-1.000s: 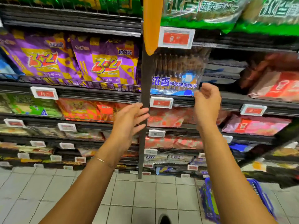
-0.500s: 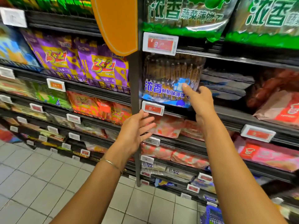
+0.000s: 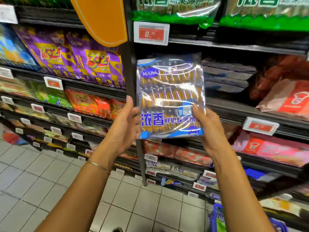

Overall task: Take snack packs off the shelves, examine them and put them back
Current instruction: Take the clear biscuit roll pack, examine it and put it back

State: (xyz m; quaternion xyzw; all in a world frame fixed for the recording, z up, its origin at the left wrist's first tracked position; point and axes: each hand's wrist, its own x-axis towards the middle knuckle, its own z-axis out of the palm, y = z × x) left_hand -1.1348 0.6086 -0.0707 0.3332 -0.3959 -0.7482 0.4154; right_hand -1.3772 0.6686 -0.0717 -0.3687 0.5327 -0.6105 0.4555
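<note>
Aisle, snack bay. One biscuit pack (image 3: 170, 97), clear film with blue print, is held off the shelf (image 3: 234, 111) in front of the person's chest, upright and face towards them, with its long axis running 12 to 6 o'clock. The right hand (image 3: 207, 129) has it by the lower corner at 5 o'clock of the pack: thumb pressed on the front film, fingers out of sight behind it, so the fingers are clamped on the pack. The left hand (image 3: 123, 128) lies against the lower left edge at 8 o'clock, thumb straight up and palm turned in. Its fingers look flat rather than curled, and their tips are hidden behind the film. Judgement: the right hand carries the load and the left only steadies. The examining step is under way, and the return is not yet made. The home slot is the dark gap directly behind the pack, at 12 to 1 o'clock from the hands. A push away from the body, long axis kept upright, would seat it, and the right hand is nearer that slot. Count: one pack in hand, two hands on it. Two purple packs (image 3: 93, 59) sit at 10 o'clock, and two green packs (image 3: 175, 15) on the shelf above at 12. One price tag (image 3: 151, 33) hangs just over the slot. One blue basket (image 3: 215, 216) stands on the floor at 5 o'clock.
</note>
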